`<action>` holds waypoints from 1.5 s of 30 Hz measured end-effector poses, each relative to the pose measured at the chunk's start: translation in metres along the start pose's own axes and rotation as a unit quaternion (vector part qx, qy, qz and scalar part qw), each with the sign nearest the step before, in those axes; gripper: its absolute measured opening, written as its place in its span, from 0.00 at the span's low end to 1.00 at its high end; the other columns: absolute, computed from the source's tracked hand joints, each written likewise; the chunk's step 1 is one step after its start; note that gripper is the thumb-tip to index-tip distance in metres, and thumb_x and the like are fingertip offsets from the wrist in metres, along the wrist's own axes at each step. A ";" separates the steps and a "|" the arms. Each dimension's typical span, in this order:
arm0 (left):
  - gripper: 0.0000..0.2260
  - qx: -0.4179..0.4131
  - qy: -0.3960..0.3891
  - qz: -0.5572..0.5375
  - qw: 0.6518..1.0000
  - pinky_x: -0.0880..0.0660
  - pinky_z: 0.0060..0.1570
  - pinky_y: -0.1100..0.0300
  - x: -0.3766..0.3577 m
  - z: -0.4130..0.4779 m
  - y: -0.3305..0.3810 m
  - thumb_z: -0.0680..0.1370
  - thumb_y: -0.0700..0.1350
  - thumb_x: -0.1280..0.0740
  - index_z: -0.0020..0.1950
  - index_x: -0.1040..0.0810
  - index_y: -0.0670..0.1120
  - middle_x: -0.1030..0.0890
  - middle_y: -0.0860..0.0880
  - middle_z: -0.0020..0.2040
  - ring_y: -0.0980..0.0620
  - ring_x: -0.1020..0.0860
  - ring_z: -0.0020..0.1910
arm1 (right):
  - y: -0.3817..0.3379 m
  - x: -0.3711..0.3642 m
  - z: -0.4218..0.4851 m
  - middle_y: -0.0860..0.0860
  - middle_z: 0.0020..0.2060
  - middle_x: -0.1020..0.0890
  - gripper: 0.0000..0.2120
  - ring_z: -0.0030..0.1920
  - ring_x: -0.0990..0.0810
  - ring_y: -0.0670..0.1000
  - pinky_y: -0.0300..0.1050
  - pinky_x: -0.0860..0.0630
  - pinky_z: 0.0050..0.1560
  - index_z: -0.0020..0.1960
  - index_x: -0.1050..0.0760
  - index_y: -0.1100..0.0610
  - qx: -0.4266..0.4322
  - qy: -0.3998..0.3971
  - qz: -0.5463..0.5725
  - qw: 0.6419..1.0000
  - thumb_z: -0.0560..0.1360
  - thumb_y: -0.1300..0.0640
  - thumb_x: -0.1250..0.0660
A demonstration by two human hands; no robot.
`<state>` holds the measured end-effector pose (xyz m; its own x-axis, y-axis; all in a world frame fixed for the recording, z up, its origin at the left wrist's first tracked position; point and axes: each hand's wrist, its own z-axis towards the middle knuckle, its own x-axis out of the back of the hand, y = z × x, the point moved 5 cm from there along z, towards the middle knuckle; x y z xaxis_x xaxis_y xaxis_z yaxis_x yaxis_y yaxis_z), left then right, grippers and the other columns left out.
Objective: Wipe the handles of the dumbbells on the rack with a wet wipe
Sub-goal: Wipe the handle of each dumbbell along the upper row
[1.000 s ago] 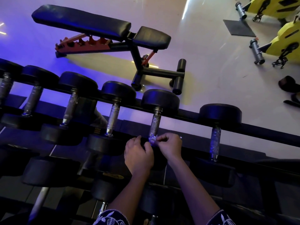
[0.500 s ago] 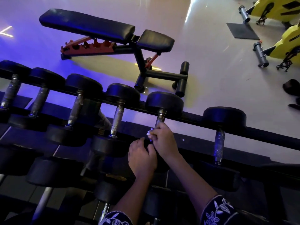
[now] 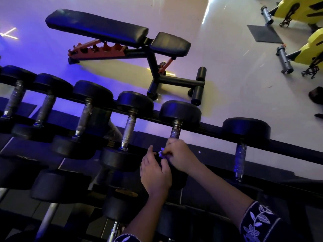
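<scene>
Black dumbbells with metal handles lie in a row on the dark rack (image 3: 288, 145). My right hand (image 3: 180, 154) grips a small white wet wipe (image 3: 161, 152) wrapped round the lower part of the handle (image 3: 175, 131) of the fifth dumbbell from the left. Only the upper stretch of that handle shows, below its far head (image 3: 180, 110). My left hand (image 3: 155, 173) sits just beside and below, fingers curled over the same dumbbell's near head (image 3: 178, 177), which is mostly hidden.
Neighbouring handles stand to the left (image 3: 128, 132) and right (image 3: 240, 159). A lower row of dumbbells (image 3: 57, 186) lies nearer me. Beyond the rack are a black adjustable bench (image 3: 111, 30), a floor mat (image 3: 264, 34) and yellow machines (image 3: 311, 49).
My right hand slid the wipe up the handle from its near end, then eased back slightly. My left hand let go of the wipe and settled on the near head.
</scene>
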<state>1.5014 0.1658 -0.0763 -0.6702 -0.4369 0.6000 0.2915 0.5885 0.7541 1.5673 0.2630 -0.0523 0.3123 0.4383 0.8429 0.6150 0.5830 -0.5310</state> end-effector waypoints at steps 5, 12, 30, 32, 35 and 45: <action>0.29 -0.003 0.011 -0.009 1.000 0.30 0.63 0.45 -0.001 0.000 0.000 0.71 0.52 0.45 0.73 0.31 0.49 0.25 0.50 0.65 0.49 0.28 0.65 | 0.027 0.042 0.017 0.54 0.40 0.20 0.07 0.39 0.23 0.49 0.37 0.28 0.43 0.42 0.16 0.60 -0.055 0.176 0.037 0.982 0.67 0.68 0.30; 0.28 -0.011 0.014 -0.015 1.000 0.31 0.65 0.45 -0.002 -0.002 -0.002 0.72 0.52 0.46 0.71 0.28 0.49 0.26 0.49 0.67 0.49 0.30 0.68 | 0.030 0.027 0.003 0.52 0.39 0.21 0.05 0.40 0.23 0.49 0.45 0.23 0.42 0.42 0.16 0.59 -0.031 0.157 0.034 0.987 0.68 0.66 0.29; 0.26 -0.016 0.021 -0.002 1.000 0.29 0.62 0.44 -0.003 0.000 -0.002 0.72 0.52 0.46 0.68 0.26 0.48 0.24 0.49 0.66 0.49 0.28 0.66 | 0.028 0.000 -0.031 0.50 0.36 0.22 0.05 0.35 0.25 0.44 0.22 0.34 0.39 0.37 0.17 0.57 -0.189 0.266 0.159 0.932 0.65 0.65 0.24; 0.26 -0.019 0.020 -0.001 1.000 0.28 0.61 0.44 -0.003 0.000 -0.002 0.72 0.52 0.46 0.68 0.26 0.48 0.24 0.48 0.65 0.48 0.27 0.65 | 0.024 -0.002 -0.036 0.49 0.34 0.22 0.04 0.34 0.24 0.44 0.22 0.34 0.38 0.37 0.16 0.56 -0.195 0.245 0.175 0.934 0.65 0.63 0.23; 0.26 -0.022 0.022 0.002 1.000 0.28 0.61 0.44 -0.003 0.000 -0.002 0.72 0.52 0.45 0.68 0.26 0.48 0.24 0.48 0.65 0.48 0.27 0.65 | 0.031 0.015 -0.013 0.51 0.36 0.21 0.03 0.35 0.23 0.47 0.24 0.33 0.37 0.38 0.16 0.57 -0.203 0.295 0.170 0.918 0.66 0.62 0.24; 0.22 -0.019 0.033 0.007 0.999 0.26 0.58 0.47 -0.004 0.002 -0.005 0.75 0.51 0.43 0.68 0.25 0.49 0.24 0.48 0.66 0.47 0.27 0.64 | 0.053 -0.020 -0.040 0.48 0.37 0.17 0.03 0.40 0.19 0.46 0.42 0.21 0.46 0.39 0.19 0.53 -0.297 0.285 0.290 0.864 0.70 0.60 0.27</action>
<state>1.5010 0.1661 -0.0829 -0.6198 -0.4738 0.6256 0.3271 0.5686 0.7548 1.6232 0.2578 -0.0938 0.8941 0.0318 0.4468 0.4462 -0.1500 -0.8823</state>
